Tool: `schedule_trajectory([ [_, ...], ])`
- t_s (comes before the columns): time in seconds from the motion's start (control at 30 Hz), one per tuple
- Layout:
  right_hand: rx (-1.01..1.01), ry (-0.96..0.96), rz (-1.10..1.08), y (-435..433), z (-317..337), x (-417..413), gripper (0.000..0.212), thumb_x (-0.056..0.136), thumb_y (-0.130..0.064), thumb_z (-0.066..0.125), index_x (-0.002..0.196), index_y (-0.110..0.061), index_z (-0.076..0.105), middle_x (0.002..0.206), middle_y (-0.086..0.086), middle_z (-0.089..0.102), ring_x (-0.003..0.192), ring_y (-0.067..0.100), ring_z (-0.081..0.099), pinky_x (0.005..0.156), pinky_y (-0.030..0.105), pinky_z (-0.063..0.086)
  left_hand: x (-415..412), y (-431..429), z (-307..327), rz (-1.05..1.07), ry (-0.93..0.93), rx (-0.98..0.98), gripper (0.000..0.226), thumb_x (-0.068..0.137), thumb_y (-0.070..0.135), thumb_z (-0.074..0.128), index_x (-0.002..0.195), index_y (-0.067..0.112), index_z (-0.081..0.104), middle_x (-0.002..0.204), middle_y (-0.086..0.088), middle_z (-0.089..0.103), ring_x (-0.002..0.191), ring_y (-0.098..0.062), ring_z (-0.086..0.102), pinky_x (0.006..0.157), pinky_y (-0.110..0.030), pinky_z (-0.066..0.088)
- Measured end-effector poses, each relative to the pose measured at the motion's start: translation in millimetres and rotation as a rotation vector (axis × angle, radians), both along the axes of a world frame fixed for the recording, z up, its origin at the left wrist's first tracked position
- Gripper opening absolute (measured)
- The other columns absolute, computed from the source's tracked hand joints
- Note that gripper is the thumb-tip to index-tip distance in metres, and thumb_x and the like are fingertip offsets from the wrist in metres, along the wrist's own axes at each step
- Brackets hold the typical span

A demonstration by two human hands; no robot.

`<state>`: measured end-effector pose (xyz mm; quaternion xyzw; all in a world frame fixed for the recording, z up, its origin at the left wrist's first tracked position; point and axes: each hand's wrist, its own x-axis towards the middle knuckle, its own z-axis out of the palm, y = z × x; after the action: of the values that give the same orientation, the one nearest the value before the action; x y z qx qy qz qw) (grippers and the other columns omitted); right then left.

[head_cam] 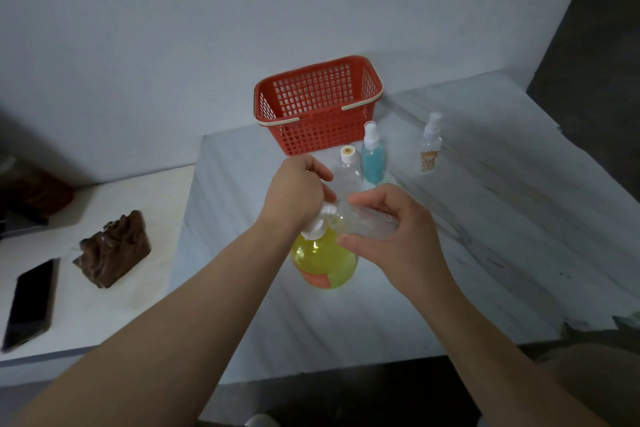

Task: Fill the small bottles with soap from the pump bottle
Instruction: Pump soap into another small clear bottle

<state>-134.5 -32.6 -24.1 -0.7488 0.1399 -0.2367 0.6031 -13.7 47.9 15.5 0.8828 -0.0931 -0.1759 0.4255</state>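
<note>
Right hand (391,236) grips a small clear bottle (367,222), tipped on its side, mouth at the pump spout. Left hand (298,191) curls over the white pump top of the yellow soap pump bottle (323,263), which stands upright near the middle of the table (485,253).

Just behind it are a capped clear bottle (348,170) & a blue spray bottle (373,159), side by side. A clear spray bottle w/ orange label (430,146) stands apart, to the right. A red basket (318,107) sits at the back edge.

On the lower white shelf (104,315) at left are a black phone (29,305) & a brown carved wood block (112,250).
</note>
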Motion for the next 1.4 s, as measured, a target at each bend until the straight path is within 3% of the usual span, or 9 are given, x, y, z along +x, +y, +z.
schedule_trajectory([
  [0.4,0.005,-0.001,0.005,0,6,-3,0.044,0.059,-0.010,0.086,0.085,-0.035,0.062,0.085,-0.024,0.066,0.083,-0.004,0.060,0.069,0.005,0.042,-4,-1,12,-0.004,-0.051,-0.020,0.032,0.079,-0.003,0.032,0.087,0.011,0.060,0.065,-0.004,0.068,0.075,-0.025,0.065,0.081,-0.040,0.053],
  [0.53,-0.008,0.000,0.009,0,8,-3,0.043,0.060,-0.013,0.086,0.085,-0.038,0.062,0.090,-0.026,0.066,0.087,-0.005,0.060,0.070,0.004,0.042,-2,-1,20,-0.018,-0.021,-0.077,0.030,0.079,-0.009,0.035,0.086,0.009,0.059,0.065,-0.007,0.067,0.073,-0.026,0.064,0.072,-0.036,0.054],
  [0.7,-0.020,-0.010,0.002,0,6,-2,0.044,0.059,-0.012,0.087,0.087,-0.037,0.062,0.092,-0.027,0.065,0.086,-0.003,0.061,0.071,0.007,0.044,-3,0,15,-0.007,0.030,-0.063,0.033,0.081,-0.006,0.033,0.092,0.007,0.061,0.063,-0.004,0.067,0.073,-0.023,0.063,0.080,-0.039,0.052],
  [0.87,-0.021,-0.016,-0.004,1,1,-1,0.046,0.059,-0.010,0.086,0.087,-0.037,0.061,0.091,-0.024,0.065,0.085,-0.003,0.060,0.070,0.007,0.045,-3,1,9,-0.006,0.037,-0.037,0.037,0.081,-0.007,0.030,0.094,0.007,0.061,0.066,-0.005,0.066,0.068,-0.019,0.060,0.067,-0.030,0.046],
  [1.4,-0.036,-0.006,-0.005,2,0,-2,0.045,0.060,-0.012,0.086,0.087,-0.039,0.061,0.088,-0.026,0.065,0.086,-0.003,0.059,0.072,0.008,0.043,-4,1,3,0.029,0.006,-0.047,0.037,0.077,-0.005,0.028,0.087,0.009,0.061,0.065,-0.007,0.067,0.066,-0.023,0.060,0.068,-0.032,0.047],
])
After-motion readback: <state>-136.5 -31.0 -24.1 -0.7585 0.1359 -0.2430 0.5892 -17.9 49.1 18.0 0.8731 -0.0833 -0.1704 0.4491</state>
